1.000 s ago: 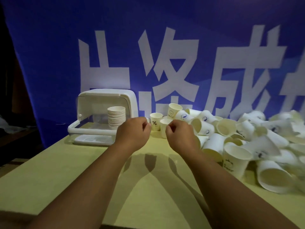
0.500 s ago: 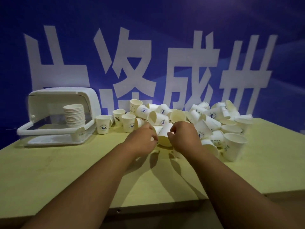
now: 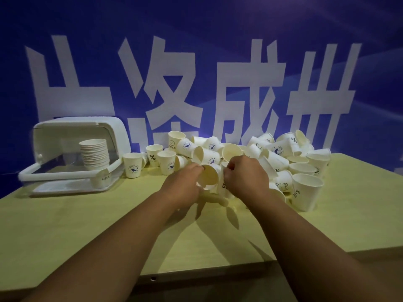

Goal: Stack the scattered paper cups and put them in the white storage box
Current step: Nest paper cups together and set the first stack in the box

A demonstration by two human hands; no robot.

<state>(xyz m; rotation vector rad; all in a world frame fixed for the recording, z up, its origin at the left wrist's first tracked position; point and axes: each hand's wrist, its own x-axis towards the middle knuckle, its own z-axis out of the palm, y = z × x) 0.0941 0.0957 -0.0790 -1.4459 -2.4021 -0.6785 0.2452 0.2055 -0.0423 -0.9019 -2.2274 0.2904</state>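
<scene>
On the far left of the table point(image 3: 76, 225), the white storage box point(image 3: 72, 125) sits with its lid tipped up and back. A stack of cups point(image 3: 94, 153) stands inside it, so part of the job looks done. Just beside the box, a few single cups point(image 3: 132, 165) stand upright.

In the middle, the left hand point(image 3: 183, 184) has its fingers curled round a cup lying on its side point(image 3: 208, 177), with the open mouth facing the person. The right hand point(image 3: 246, 175), close beside it, has its fingers bent tight and seems to pinch a second cup point(image 3: 224, 186) with dark letters on it. The two cups touch. It looks like the person is about to push one into the other.

To the right is the big pile of loose cups point(image 3: 283, 158). Some are upright, some are tipped over, and many lean on each other.

What could go wrong? Paper cups are thin, so a hard squeeze could dent a rim, and then the cups may not slide together. If one goes in crooked, it could jam. The right arm is near the pile, so a bump could send cups rolling, maybe off the table.

The table is flat and pale yellow-green, with arm shadows on it. Behind it hangs a blue wall banner point(image 3: 196, 40) with big white signs. The room looks dim.
</scene>
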